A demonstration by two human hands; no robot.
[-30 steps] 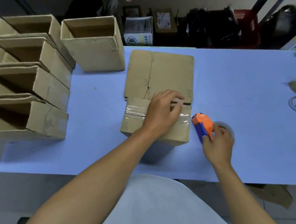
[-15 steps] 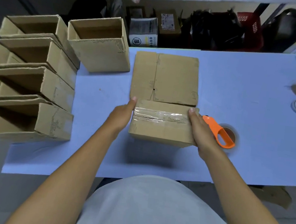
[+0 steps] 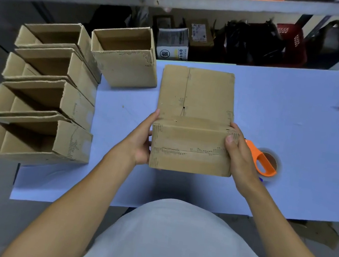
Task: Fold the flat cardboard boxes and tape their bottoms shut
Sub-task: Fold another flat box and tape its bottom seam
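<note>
The person held a folded cardboard box between both hands, just above the blue table, near its front edge. The left hand gripped the box's left side with curled fingers, and the right hand gripped the right side, thumb on the face. Holding both sides probably kept the box square while it was turned. Flat boxes lay in a pile just behind it, likely so the next was easy to reach. The orange tape dispenser sat just beside the right hand, probably for quick grabbing. Finished open boxes were lined up on the left, out of the way.
</note>
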